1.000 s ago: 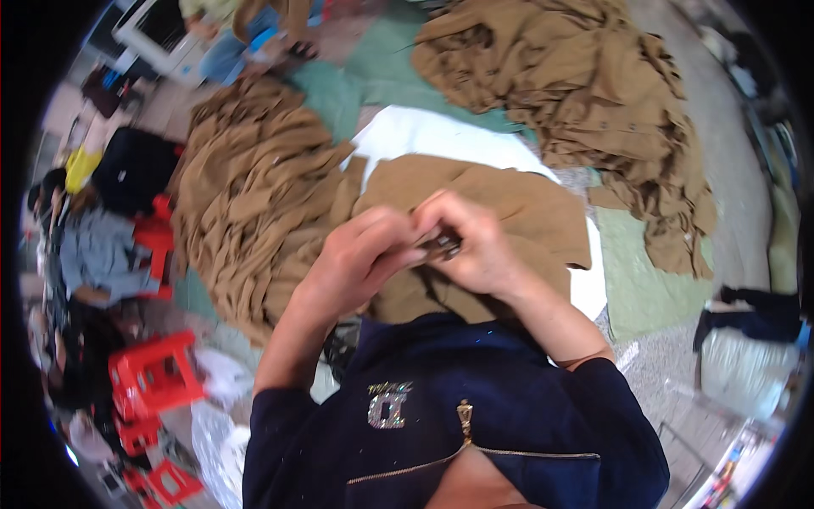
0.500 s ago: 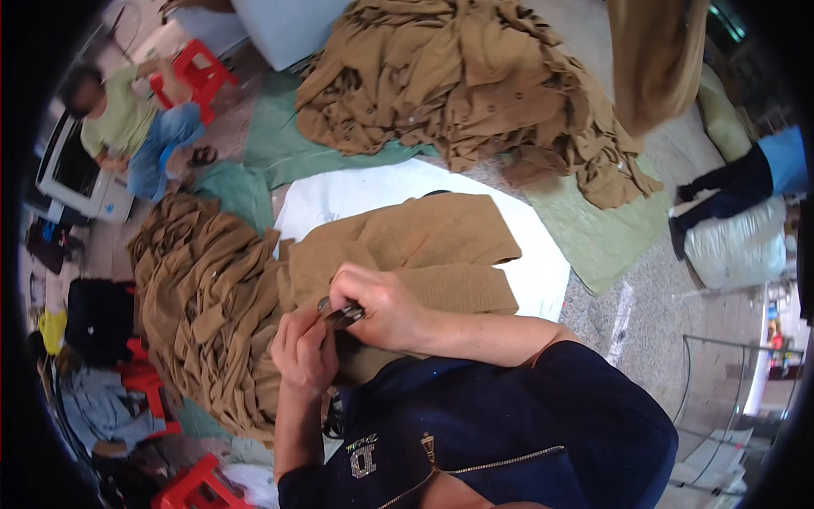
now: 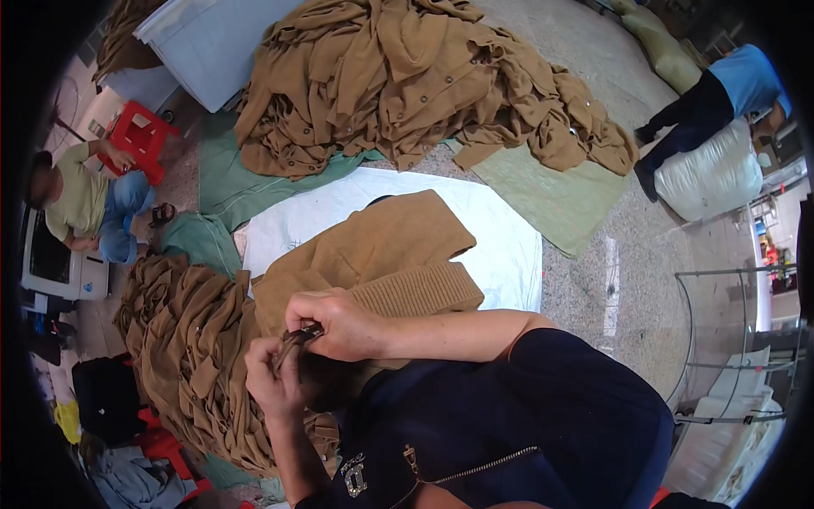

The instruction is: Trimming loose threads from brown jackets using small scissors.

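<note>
A brown knitted cardigan (image 3: 365, 246) with a ribbed edge lies across my lap and over a white sheet (image 3: 509, 237). My right hand (image 3: 343, 325) is closed around small dark thread snips (image 3: 310, 332), mostly covered by the fingers. Close by on its left, my left hand (image 3: 275, 377) pinches a bit of the brown cardigan, just beside the tip of the snips. The blades are too small and hidden to tell whether they are apart.
Brown cardigans are heaped beyond the sheet (image 3: 407, 85) and at my left (image 3: 191, 356). A pale blue bin (image 3: 203, 51) stands at the far left. One person sits near a red stool (image 3: 140, 140); another bends over a white sack (image 3: 712, 174). A metal frame (image 3: 729, 365) is at right.
My view has shifted, and the brown cloth hanging at the upper right is gone from there. Both hands stay close together at the cardigan, with the snips now more covered.
</note>
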A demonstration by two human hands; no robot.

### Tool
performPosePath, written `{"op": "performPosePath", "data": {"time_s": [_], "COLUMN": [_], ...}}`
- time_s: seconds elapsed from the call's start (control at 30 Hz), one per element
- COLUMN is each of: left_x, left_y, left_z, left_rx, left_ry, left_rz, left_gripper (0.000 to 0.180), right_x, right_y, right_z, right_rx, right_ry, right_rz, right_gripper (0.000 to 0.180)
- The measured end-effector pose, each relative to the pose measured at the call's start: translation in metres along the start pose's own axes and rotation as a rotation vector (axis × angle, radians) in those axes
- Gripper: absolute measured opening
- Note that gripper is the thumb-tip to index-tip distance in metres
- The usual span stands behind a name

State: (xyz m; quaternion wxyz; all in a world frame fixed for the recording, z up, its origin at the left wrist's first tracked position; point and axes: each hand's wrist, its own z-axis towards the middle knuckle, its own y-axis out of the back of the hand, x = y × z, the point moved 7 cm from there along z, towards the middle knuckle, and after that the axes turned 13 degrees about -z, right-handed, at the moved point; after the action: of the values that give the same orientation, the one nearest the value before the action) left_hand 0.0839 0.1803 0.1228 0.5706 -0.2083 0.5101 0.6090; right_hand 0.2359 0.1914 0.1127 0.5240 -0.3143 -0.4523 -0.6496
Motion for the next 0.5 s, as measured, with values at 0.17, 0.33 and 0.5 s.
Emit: {"op": "performPosePath", "data": {"time_s": [0.17, 0.33, 0.5], "left_x": [-0.008, -0.008, -0.021], "left_y": [-0.012, -0.017, -0.028], "left_z": [0.009, 0.003, 0.002], "left_rx": [0.205, 0.195, 0.083], "left_ry": [-0.146, -0.328, -0.46], "left_rz": [0.287, 0.414, 0.584], "left_gripper": [0.01, 0.009, 0.01], "right_x": [0.001, -0.003, 0.003], "right_y": [-0.003, -0.005, 0.0], "right_z": [0.001, -0.003, -0.007], "right_rx": [0.053, 0.046, 0.001], "right_ry": [0.14, 0.082, 0.109], "right_rz": [-0.022, -0.049, -0.207], "right_gripper": [0.02, 0.023, 0.022]}}
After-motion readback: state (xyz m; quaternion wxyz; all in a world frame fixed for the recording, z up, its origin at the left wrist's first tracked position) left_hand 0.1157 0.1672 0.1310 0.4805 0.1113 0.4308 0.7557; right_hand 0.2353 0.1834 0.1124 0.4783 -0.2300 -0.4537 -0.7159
